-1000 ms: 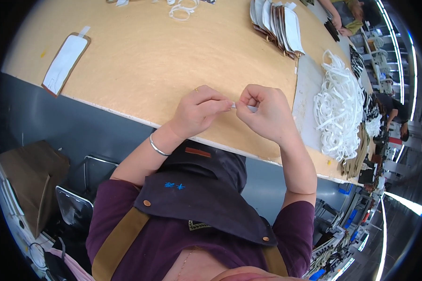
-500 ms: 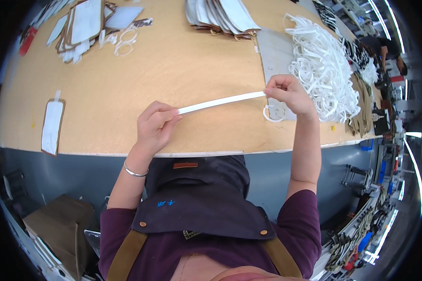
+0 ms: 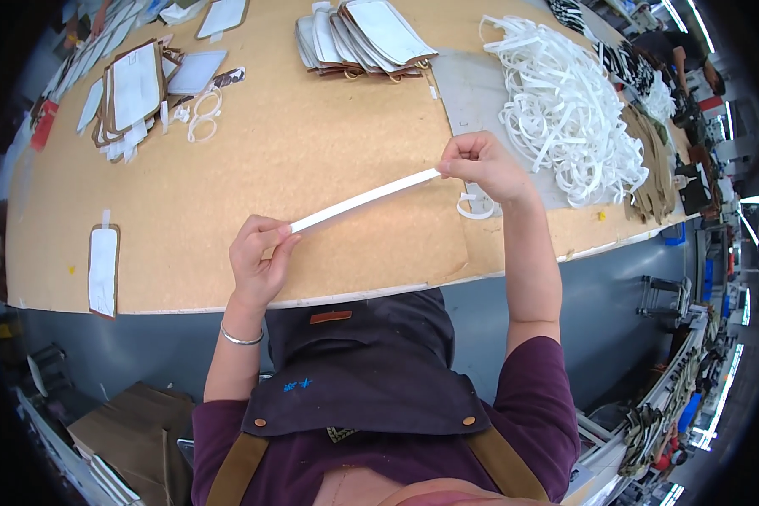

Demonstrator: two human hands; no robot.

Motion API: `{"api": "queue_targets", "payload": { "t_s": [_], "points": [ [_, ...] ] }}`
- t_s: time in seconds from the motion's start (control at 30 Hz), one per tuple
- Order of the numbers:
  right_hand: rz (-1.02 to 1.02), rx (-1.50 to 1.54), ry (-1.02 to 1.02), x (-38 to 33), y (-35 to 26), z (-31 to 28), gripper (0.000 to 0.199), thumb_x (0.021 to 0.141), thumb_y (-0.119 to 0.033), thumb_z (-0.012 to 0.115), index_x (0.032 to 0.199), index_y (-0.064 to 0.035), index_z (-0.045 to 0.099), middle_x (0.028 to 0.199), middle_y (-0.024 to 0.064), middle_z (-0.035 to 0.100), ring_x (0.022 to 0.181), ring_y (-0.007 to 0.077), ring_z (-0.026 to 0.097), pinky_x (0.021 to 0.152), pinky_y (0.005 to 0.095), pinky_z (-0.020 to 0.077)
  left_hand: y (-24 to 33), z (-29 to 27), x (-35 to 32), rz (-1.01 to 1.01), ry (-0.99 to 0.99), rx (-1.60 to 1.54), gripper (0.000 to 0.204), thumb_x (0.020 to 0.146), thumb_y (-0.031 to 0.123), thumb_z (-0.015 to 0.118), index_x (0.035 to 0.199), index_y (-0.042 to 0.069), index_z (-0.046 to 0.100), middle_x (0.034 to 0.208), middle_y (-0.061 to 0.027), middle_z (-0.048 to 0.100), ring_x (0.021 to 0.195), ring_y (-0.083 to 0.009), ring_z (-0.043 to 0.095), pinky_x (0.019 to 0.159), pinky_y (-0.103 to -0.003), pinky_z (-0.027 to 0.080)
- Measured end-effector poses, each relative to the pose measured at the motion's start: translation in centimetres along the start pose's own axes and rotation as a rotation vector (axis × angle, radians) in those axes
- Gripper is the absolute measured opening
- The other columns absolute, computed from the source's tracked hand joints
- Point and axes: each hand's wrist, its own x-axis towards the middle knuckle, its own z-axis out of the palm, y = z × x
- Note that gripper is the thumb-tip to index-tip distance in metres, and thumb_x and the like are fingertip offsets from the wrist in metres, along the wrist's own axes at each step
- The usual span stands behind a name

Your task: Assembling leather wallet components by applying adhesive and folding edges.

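Observation:
A narrow white strap is stretched straight between my two hands, above the tan tabletop. My left hand pinches its lower end between thumb and fingers. The upper end is pinched in my right hand, whose other fingers are curled. A curved piece of white strap lies on the table just below my right hand. Beyond that hand, on a grey sheet, rises a large tangled heap of white straps.
A stack of white panels with brown edging stands at the back middle, and another pile at the left back. One single panel lies near the front left edge. Brown fabric pieces lie at the right. Another person is far right.
The view has shifted, so the table appears tilted. Both hands keep hold of the strap, which now slants more steeply, with my left hand lower relative to my right.

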Motion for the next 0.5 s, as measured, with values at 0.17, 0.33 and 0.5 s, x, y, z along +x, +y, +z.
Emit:
{"api": "queue_targets", "payload": {
  "t_s": [0.17, 0.33, 0.5],
  "points": [
    [0.001, 0.059, -0.054, 0.3, 1.3, 0.2, 0.01, 0.077, -0.01, 0.065, 0.071, -0.0043, 0.062, 0.067, -0.0046, 0.054, 0.053, 0.0013, 0.04, 0.048, 0.0186, 0.0285, 0.0, -0.1, 0.0, -0.006, 0.001, -0.022, 0.027, 0.069, -0.007, 0.07, 0.084, 0.007, 0.052, 0.076, -0.0089, 0.058, 0.064, -0.0185, 0.056, 0.053, -0.026, 0.045],
    [-0.121, 0.254, -0.051, 0.3, 3.3, 0.8, 0.008, 0.081, -0.007, 0.06, 0.073, -0.0052, 0.058, 0.091, 0.0076, 0.06, 0.052, 0.0043, 0.048, 0.048, 0.0172, 0.0359, 0.2, -0.2, 0.3, -0.005, 0.002, -0.024, 0.025, 0.07, -0.006, 0.07, 0.083, 0.006, 0.053, 0.078, -0.0093, 0.059, 0.065, -0.0186, 0.057, 0.054, -0.026, 0.045],
    [-0.057, 0.491, -0.026, 0.5, 3.9, 1.9, 0.008, 0.084, -0.007, 0.058, 0.076, -0.0036, 0.057, 0.102, 0.0177, 0.061, 0.064, 0.0162, 0.065, 0.056, 0.0228, 0.054, 0.4, 0.3, 1.1, -0.007, 0.052, -0.012, 0.017, 0.072, -0.004, 0.069, 0.076, 0.003, 0.054, 0.079, -0.0112, 0.063, 0.069, -0.0205, 0.06, 0.056, -0.027, 0.046]
  ]
}}
